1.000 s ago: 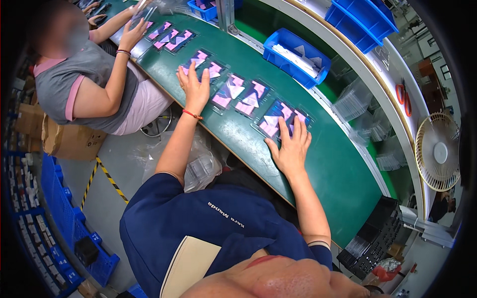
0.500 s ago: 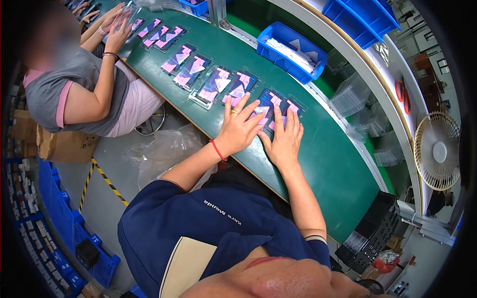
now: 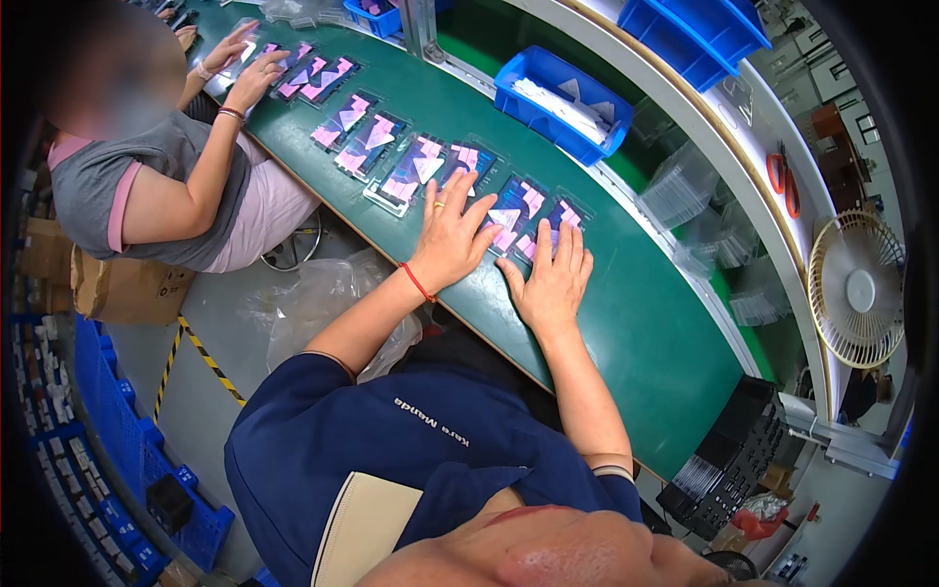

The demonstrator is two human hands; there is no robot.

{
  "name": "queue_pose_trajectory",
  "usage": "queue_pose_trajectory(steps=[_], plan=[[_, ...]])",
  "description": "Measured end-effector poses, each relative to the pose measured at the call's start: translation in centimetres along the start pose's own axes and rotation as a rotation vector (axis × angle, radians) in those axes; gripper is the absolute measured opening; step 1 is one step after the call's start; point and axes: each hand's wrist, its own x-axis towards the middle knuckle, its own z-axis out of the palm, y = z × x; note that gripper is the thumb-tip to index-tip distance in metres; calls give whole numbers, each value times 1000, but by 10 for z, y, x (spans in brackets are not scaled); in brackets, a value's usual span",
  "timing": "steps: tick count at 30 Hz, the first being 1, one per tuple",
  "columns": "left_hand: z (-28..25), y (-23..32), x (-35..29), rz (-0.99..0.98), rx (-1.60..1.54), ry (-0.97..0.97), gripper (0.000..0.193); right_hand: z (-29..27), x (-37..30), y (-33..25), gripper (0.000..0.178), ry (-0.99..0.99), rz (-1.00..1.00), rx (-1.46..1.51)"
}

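Observation:
My left hand (image 3: 452,238) lies with fingers spread over the near end of a flat pack (image 3: 467,158) in clear plastic, dark blue with pink pieces. To its right is another such pack (image 3: 516,203) bearing a white triangular piece (image 3: 504,218), close to the left fingertips. My right hand (image 3: 551,284) has its fingers stretched out, the tips over the near part of the rightmost pack (image 3: 565,212). Whether the fingers press down or only hover, I cannot tell. Just left of my hands is a pack (image 3: 409,174) in a clear tray with a white triangle on it.
More packs (image 3: 367,142) run along the green table (image 3: 626,342) to a co-worker's hands (image 3: 256,80) at far left. A blue bin (image 3: 564,103) with white pieces stands behind. Red-handled scissors (image 3: 784,181), a fan (image 3: 859,291) and black trays (image 3: 726,455) are at right.
My hands have shifted slightly left and stay spread over the packs. The whole view has moved a little. The co-worker's hands have come down from a raised clear plastic piece toward the table.

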Motion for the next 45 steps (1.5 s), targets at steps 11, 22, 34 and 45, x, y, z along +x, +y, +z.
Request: queue_pose_trajectory(steps=[11, 22, 34, 45], plan=[[0, -19, 7, -11, 109, -21, 44, -7, 8, -9, 73, -65, -168, -21], [-9, -27, 18, 124, -31, 35, 34, -4, 14, -6, 73, -81, -210, -25], [3, -1, 6, 344, -37, -183, 33, -10, 0, 10, 56, -87, -139, -59], [1, 2, 8, 352, -29, -160, 34, -9, 3, 16, 30, 131, -241, -54]])
